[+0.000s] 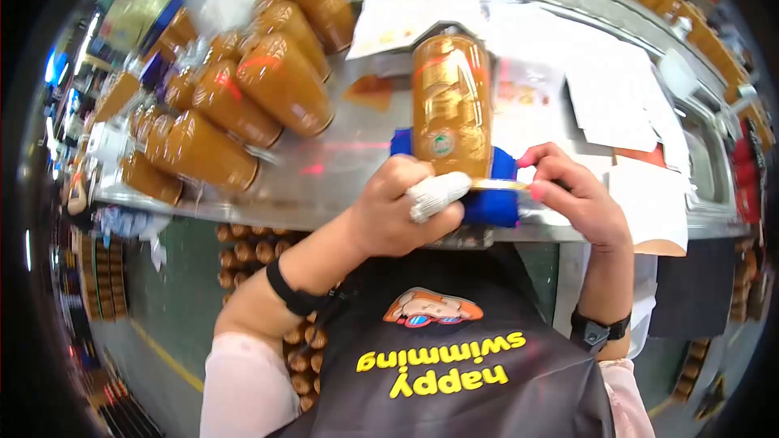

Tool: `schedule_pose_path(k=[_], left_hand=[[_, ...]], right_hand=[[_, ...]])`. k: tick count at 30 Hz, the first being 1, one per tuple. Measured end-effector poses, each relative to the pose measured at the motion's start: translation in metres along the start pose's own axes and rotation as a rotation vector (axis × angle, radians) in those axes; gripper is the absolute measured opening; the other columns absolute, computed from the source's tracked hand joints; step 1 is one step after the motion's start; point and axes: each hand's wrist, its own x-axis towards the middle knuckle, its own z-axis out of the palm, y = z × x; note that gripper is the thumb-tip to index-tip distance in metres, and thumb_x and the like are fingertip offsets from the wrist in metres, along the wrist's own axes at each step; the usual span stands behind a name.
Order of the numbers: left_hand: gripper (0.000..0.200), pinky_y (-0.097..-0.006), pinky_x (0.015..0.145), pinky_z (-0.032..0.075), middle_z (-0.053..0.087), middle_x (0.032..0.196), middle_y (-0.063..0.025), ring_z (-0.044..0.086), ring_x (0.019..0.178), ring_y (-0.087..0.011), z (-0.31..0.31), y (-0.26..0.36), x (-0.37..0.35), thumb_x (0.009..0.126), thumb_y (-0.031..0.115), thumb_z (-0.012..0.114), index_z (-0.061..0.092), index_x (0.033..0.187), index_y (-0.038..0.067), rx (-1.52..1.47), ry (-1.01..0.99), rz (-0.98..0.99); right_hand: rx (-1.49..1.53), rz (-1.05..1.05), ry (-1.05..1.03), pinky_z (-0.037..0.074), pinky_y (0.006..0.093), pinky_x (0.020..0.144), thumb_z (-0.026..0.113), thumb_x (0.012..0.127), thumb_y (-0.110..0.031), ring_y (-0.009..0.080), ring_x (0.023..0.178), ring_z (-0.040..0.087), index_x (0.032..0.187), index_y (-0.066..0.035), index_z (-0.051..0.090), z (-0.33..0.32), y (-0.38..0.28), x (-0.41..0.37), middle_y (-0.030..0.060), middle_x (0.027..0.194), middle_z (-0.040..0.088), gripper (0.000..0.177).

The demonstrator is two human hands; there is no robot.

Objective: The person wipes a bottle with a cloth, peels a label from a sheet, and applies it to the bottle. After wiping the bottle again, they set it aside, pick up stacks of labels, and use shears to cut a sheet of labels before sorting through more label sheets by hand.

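Observation:
A brown cup with gold print and a small green round mark (450, 97) lies on a blue support (495, 209) in the middle of the metal table. My left hand (410, 204) is closed beside the cup's near end, with a white wrapping on one finger; what its fingers hold is hidden. At the right of the cup, my right hand (576, 191) pinches one end of a thin gold strip (501, 185). The strip runs across the near end of the cup toward my left hand.
Several similar brown cups (284, 85) stand at the left of the metal table (357, 178). White paper sheets (613, 97) lie at the right, near a metal sink (706, 154). More cups line the far edge. Brown items fill racks below the table.

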Motion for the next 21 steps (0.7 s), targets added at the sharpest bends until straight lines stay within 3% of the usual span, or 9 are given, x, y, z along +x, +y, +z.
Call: schedule_pose_path(k=[6,13,16,19,21], left_hand=[[0.022,-0.0334,0.069,0.045,0.061,0.11,-0.0046,0.048,0.091,-0.0224,-0.011,0.009,-0.008,0.058,0.007,0.071,0.063,0.077,0.013,0.043,-0.062,-0.114],[0.024,-0.0329,0.068,0.044,0.057,0.109,0.0003,0.048,0.09,-0.0197,-0.006,0.006,0.009,0.061,0.009,0.07,0.064,0.082,0.019,0.035,-0.018,0.025],[0.024,-0.0321,0.067,0.044,0.057,0.109,0.0016,0.048,0.09,-0.0199,-0.003,0.003,0.017,0.06,0.009,0.071,0.064,0.081,0.018,0.07,-0.109,0.081],[0.023,-0.0323,0.066,0.044,0.058,0.108,0.0,0.048,0.089,-0.0203,0.001,0.0,0.01,0.059,0.009,0.071,0.064,0.079,0.017,-0.005,-0.088,0.063],[0.022,-0.0324,0.066,0.044,0.059,0.108,-0.0011,0.048,0.089,-0.0206,-0.005,0.006,0.005,0.059,0.008,0.071,0.064,0.079,0.016,0.016,-0.087,-0.055]], right_hand=[[0.014,-0.027,0.016,0.04,0.0279,0.084,0.062,0.091,-0.02,0.0165,0.098,0.048,0.079,-0.004,0.058,0.0,-0.004,-0.006,0.0085,0.104,0.052,0.02],[-0.005,0.002,0.023,0.041,0.0267,0.081,0.062,0.09,-0.02,0.0151,0.094,0.049,0.079,-0.003,0.058,0.0,0.0,-0.002,0.0083,0.103,0.051,0.021],[0.016,0.013,0.013,0.041,0.0253,0.079,0.062,0.09,-0.022,0.0119,0.091,0.047,0.079,-0.004,0.057,0.002,0.001,0.0,0.0064,0.108,0.049,0.022],[0.037,0.014,-0.002,0.041,0.0248,0.078,0.062,0.09,-0.022,0.0108,0.091,0.046,0.08,-0.004,0.057,0.003,0.0,0.0,0.0057,0.11,0.048,0.021],[0.034,0.006,-0.013,0.041,0.0247,0.078,0.062,0.09,-0.022,0.011,0.091,0.046,0.081,-0.003,0.058,0.003,0.0,0.002,0.0059,0.11,0.048,0.021]])
